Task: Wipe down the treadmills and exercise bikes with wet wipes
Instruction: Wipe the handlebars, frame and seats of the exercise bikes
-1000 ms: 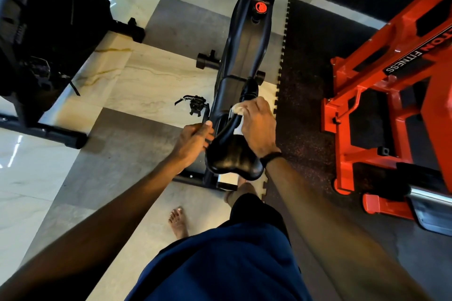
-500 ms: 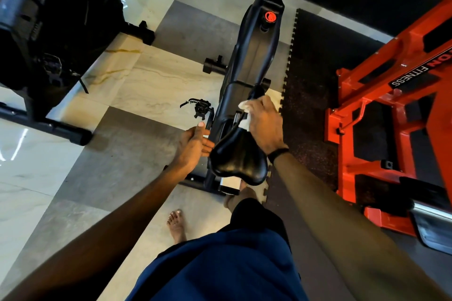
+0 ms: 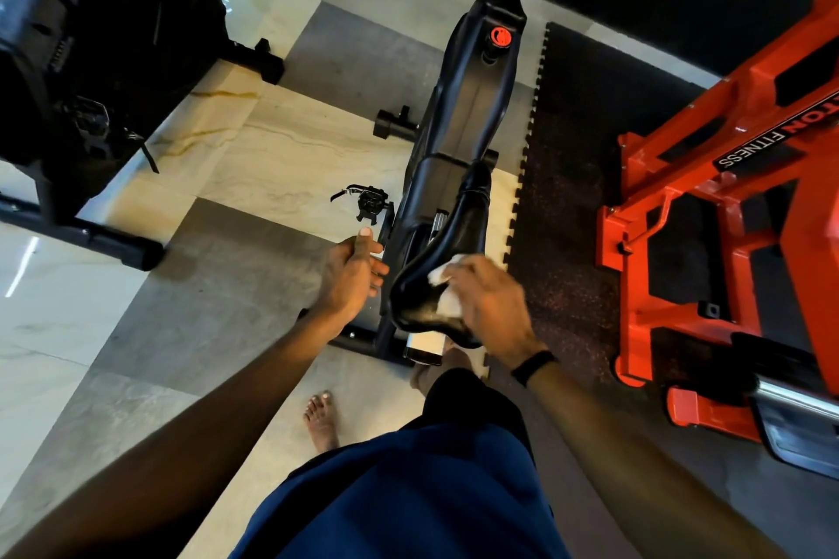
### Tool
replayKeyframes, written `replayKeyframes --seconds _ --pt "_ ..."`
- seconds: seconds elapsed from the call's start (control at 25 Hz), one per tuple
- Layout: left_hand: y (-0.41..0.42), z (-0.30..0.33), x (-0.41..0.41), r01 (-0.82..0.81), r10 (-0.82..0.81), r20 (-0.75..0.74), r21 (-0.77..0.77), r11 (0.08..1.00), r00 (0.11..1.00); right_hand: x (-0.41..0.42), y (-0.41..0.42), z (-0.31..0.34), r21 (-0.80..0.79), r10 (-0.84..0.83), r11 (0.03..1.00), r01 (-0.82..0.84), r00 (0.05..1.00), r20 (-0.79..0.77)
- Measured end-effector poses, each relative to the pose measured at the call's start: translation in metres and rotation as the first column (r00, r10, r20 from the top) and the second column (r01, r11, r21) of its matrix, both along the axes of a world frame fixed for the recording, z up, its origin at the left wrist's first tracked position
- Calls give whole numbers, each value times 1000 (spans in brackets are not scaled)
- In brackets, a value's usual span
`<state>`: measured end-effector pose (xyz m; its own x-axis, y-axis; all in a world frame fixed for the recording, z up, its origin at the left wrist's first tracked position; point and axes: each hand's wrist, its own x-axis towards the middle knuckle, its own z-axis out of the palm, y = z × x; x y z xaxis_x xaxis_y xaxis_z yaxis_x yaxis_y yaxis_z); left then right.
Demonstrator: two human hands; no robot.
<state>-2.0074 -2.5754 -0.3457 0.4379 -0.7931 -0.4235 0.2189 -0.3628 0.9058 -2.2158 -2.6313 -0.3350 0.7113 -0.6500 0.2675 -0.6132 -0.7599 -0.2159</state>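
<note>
A black exercise bike [image 3: 472, 104] stands in front of me, its black saddle [image 3: 447, 250] pointing away. My right hand [image 3: 492, 309] presses a crumpled white wet wipe [image 3: 447, 290] onto the wide rear part of the saddle. My left hand [image 3: 354, 275] hovers just left of the saddle, fingers loosely curled, holding nothing. The bike's red knob [image 3: 499, 36] sits on the frame further ahead, and a pedal [image 3: 370, 202] sticks out to the left.
A red weight machine [image 3: 708, 195] stands at right on a dark rubber mat [image 3: 558, 195]. Another black exercise machine [image 3: 81, 59] fills the upper left, its base bar [image 3: 91, 236] on the marble floor. My bare feet are below the saddle.
My right hand slid the wipe back from the saddle's nose to its wide rear. My left hand let go of the saddle's side and opened slightly.
</note>
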Motion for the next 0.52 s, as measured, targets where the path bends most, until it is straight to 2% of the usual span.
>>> replayKeyframes --seconds 0.08,0.12,0.2,0.36,0.44,0.52 --pt "-1 -1 -4 11 -11 10 5 1000 1000 -4 -6 0 89 -264 963 256 958 107" --pt "-1 -2 -7 26 -26 18 5 1000 999 -2 6 -5 90 -305 951 297 948 93" --pt "-3 -4 -12 60 -60 37 -2 998 997 -3 44 -16 69 -226 972 224 974 33" --pt "-5 -10 -14 76 -75 45 -14 997 996 -28 75 -21 113 -41 993 36 998 46" --pt "-5 -12 -13 95 -94 51 -20 995 994 -20 55 -14 144 -84 987 73 994 70" --pt "-3 -13 -14 110 -108 60 -28 994 992 -3 21 -9 173 -261 957 231 950 174"
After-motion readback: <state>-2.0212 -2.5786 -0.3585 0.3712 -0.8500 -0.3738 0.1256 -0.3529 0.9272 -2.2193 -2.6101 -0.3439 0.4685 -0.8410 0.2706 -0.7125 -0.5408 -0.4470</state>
